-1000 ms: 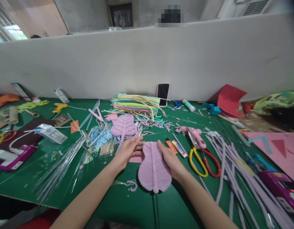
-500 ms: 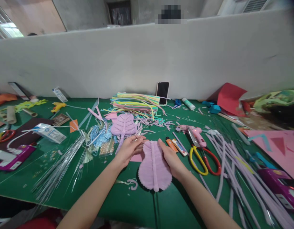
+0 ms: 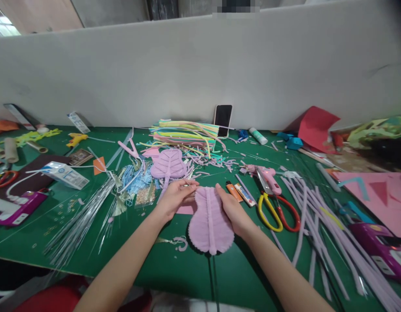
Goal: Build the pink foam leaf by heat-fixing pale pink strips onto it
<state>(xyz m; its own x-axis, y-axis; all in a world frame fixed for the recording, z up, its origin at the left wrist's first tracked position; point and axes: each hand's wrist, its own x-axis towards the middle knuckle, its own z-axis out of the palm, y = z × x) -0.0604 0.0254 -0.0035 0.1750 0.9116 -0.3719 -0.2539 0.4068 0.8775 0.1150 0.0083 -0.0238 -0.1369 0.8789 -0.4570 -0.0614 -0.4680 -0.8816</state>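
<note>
A lilac leaf-shaped piece [image 3: 203, 225], apparently made of fuzzy pipe cleaners, has a thick ridge down its middle and scalloped edges. My right hand [image 3: 234, 212] grips it along the upper right edge, thumb on top and the other fingers hidden beneath. At its upper left edge, my left hand [image 3: 176, 197] has its fingers curled together against the piece. Thin dark wires stretch from its lower end toward me. Beyond my left hand lies a similar lilac leaf [image 3: 168, 164] with a stem. Below that hand is a small tassel with a curled lilac scrap [image 3: 180, 243].
Right of my hands lie scissors [image 3: 278, 212], a pink glue gun [image 3: 263, 173], an orange lighter [image 3: 234, 190] and long lilac pipe cleaners [image 3: 304, 221]. Clear sticks [image 3: 83, 225] spread on the left. Coloured pipe cleaners [image 3: 184, 134] and a phone [image 3: 223, 120] are at the back.
The whole view has shifted slightly, so the table sits a little higher in the picture. Both hands keep nearly the same hold on the lilac leaf.
</note>
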